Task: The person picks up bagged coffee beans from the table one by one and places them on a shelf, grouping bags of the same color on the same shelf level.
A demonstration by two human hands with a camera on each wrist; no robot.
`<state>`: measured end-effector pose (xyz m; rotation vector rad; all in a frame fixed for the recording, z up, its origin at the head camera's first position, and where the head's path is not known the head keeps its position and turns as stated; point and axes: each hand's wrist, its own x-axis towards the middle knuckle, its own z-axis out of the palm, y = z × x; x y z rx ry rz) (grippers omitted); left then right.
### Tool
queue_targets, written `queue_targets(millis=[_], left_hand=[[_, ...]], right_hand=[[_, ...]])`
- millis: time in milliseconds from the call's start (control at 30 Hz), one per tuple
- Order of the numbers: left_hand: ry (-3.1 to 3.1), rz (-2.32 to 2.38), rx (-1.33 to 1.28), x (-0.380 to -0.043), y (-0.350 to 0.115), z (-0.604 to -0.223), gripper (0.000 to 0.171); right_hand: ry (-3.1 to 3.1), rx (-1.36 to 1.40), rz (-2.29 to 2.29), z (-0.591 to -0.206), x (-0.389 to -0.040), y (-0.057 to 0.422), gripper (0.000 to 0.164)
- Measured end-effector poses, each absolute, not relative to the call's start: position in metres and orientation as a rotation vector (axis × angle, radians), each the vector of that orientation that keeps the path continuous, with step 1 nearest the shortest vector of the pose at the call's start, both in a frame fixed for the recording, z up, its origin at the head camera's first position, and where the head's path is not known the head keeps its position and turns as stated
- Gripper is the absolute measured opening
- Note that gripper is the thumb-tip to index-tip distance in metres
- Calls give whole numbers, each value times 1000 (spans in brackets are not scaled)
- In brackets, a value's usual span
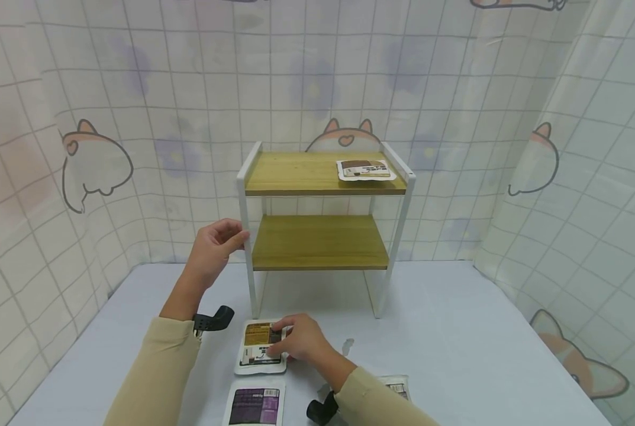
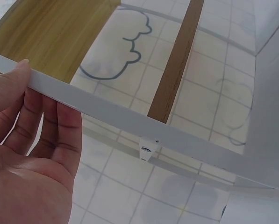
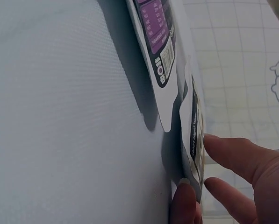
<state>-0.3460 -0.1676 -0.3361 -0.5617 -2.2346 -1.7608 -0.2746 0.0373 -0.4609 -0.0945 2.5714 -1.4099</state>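
Note:
My left hand (image 1: 213,248) holds the left front post of a small two-tier shelf (image 1: 317,266) with a white frame and wood-coloured boards. The left wrist view has the thumb on one side of the white post (image 2: 106,112), with the fingers curled behind. My right hand (image 1: 305,342) pinches the right edge of a flat packet (image 1: 254,364) with a yellow and brown label, lying before the shelf. In the right wrist view, the thumb is on this packet's face (image 3: 194,135) and a fingertip is at its edge. Nearer me lies a purple-labelled packet (image 1: 253,405).
Another brown and white packet (image 1: 367,170) lies on the upper board's right side. A further packet (image 1: 397,384) is partly hidden by my right sleeve. The white table (image 1: 445,331) is bordered by a gridded curtain (image 1: 189,89) with cartoon animals.

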Motion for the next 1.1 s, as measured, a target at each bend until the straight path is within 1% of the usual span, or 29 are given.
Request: queue_targets(millis=[533,933,1100], left_hand=[[-2230,-1765,-556,-347,-167,-337,25],[-2240,-1749,-558,-347,-168,-337,27],[-2233,-1746,-567,-347,-168,-337,25]], right_hand=[[2670,-107,-1358,-462,-274,33,45],[2768,-185,-1277,-463,-273,32,46],[2781,-205,-1261,-463,-273,31,48]])
